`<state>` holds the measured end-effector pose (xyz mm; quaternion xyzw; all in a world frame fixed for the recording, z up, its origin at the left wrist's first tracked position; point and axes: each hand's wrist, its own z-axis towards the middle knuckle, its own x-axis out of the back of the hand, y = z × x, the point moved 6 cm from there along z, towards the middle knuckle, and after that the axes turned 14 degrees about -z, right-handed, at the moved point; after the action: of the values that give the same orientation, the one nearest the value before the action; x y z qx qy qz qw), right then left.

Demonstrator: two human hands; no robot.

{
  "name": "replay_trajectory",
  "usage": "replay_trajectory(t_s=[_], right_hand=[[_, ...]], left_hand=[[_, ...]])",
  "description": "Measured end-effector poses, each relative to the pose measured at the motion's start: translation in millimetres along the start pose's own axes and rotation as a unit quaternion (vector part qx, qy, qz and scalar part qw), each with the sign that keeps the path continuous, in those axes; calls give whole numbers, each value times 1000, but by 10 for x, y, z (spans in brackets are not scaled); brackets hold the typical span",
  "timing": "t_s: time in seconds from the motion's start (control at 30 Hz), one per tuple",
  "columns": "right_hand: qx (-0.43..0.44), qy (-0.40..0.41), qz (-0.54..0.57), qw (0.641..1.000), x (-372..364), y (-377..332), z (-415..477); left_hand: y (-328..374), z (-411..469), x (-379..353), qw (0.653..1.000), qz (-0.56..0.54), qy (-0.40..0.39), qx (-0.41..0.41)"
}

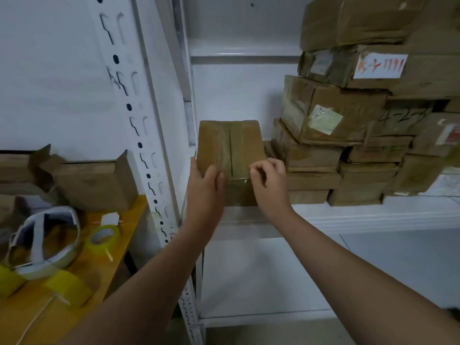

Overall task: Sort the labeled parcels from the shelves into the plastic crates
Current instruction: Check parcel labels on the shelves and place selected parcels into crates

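A brown taped cardboard parcel point(230, 143) stands at the left end of the white shelf point(373, 215). My left hand point(205, 188) grips its near left corner, thumb on top and fingers along the left side. My right hand point(270, 178) has its fingers curled over the parcel's near right top edge. A stack of several more cardboard parcels point(348, 135) fills the shelf to the right, and one of them bears a white label with orange writing point(379, 66). No crate is in view.
The white slotted shelf upright point(146, 155) stands just left of the parcel. A yellow table point(74, 282) at the left holds open cardboard boxes point(94, 183), tape rolls point(103, 236) and a white headset point(47, 242). A lower shelf board point(268, 277) lies beneath.
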<state>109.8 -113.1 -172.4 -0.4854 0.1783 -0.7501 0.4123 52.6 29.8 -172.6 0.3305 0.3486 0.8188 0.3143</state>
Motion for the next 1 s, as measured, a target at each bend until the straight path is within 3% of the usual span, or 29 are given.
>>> replay_trajectory(t_s=[0.13, 0.23, 0.37, 0.5, 0.6, 0.73, 0.9, 1.0], right_hand=[[-1, 7, 31, 1000, 135, -67, -41], [-10, -29, 66, 997, 191, -57, -138], [-15, -16, 89, 996, 211, 108, -340], [-70, -10, 165, 984, 43, 230, -612], [-95, -49, 185, 977, -88, 235, -785], [-85, -23, 78, 993, 54, 135, -715], [-62, -66, 146, 985, 427, -400, -426], [-71, -110, 129, 983, 439, -522, -282]], left_hand=[[126, 14, 155, 992, -118, 41, 8], [328, 45, 274, 987, -160, 2, -24], [493, -2, 338, 981, -36, -122, -145], [633, -40, 319, 968, 8, -207, -140], [701, -56, 224, 949, 106, -269, -122], [648, -53, 250, 962, 120, -234, -72], [576, -150, 283, 952, 176, -203, -147], [493, -266, 276, 971, 68, -213, -83]])
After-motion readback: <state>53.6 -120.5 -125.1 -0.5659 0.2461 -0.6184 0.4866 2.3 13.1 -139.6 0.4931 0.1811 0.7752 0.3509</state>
